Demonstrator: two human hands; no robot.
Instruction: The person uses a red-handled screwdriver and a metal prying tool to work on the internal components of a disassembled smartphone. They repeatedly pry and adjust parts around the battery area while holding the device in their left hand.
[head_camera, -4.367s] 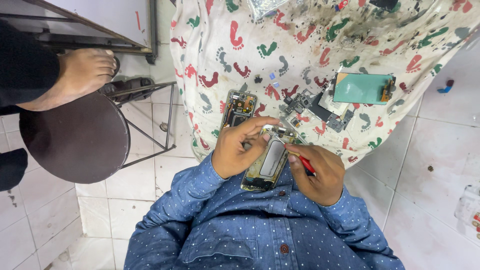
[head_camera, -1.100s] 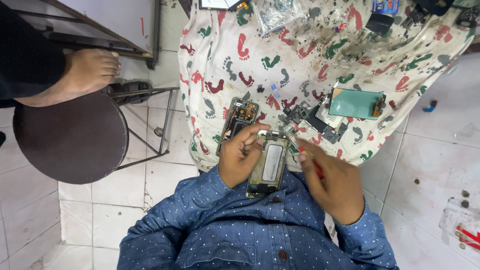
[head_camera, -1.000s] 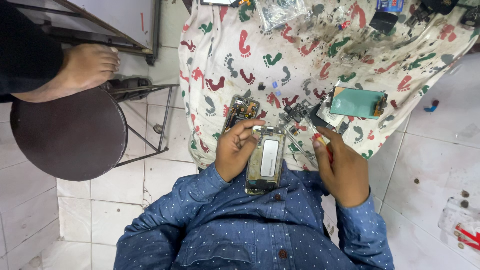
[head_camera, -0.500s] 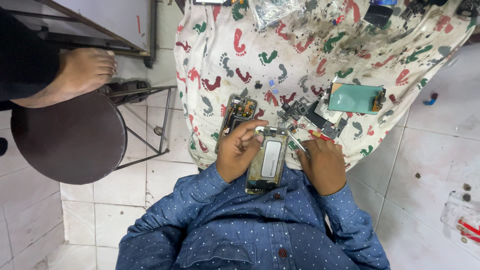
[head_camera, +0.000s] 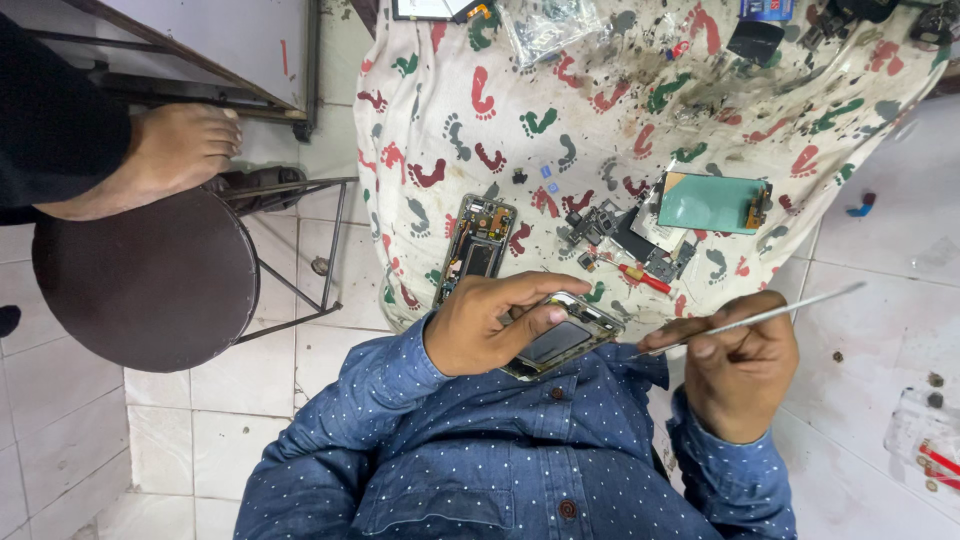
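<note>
Metal tweezers (head_camera: 760, 318) pinched in the right hand (head_camera: 735, 370); left hand (head_camera: 485, 330) grips an opened phone (head_camera: 560, 338).

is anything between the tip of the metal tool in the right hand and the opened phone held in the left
Nothing visible. The metal tool in the right hand points at the opened phone gripped by the left hand, with only open space over the blue shirt between them.

Probably a phone-repair workshop: dismantled phone parts (head_camera: 640, 235) lie on a stained cloth (head_camera: 560, 90) over tiled floor (head_camera: 870, 300).
</note>
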